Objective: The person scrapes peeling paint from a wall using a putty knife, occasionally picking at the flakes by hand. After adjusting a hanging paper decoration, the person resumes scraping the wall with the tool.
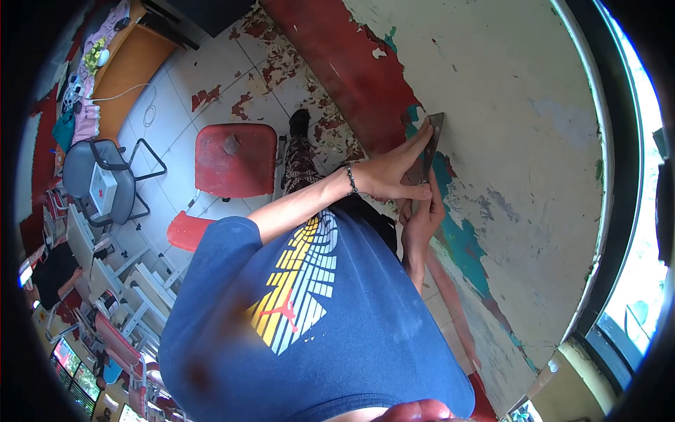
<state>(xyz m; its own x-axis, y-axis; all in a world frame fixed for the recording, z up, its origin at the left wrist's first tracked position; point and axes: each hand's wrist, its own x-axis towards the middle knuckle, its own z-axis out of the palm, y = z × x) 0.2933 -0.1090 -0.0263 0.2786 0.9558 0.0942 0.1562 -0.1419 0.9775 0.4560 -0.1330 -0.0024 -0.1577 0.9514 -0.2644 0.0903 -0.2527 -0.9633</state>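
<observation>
A metal paint scraper (432, 141) lies with its blade against a wall of peeling paint (520, 141). My right hand (427, 216) is closed around its handle. My left hand (387, 172), with a dark beaded bracelet at the wrist, holds the scraper too, its fingers reaching along the blade and its thumb close to the handle. Part of the handle is hidden by my hands. Around the blade, red paint (380, 105) borders a teal patch (460, 243) and a bare whitish surface.
Paint flakes (330, 137) litter the tiled floor along the wall. A red chair (235, 162) with a small object on its seat stands at my left. Further left are a grey armchair (105, 179) holding a white box, an orange-brown desk (133, 67) and several stacked chairs. A window (633, 281) is at right.
</observation>
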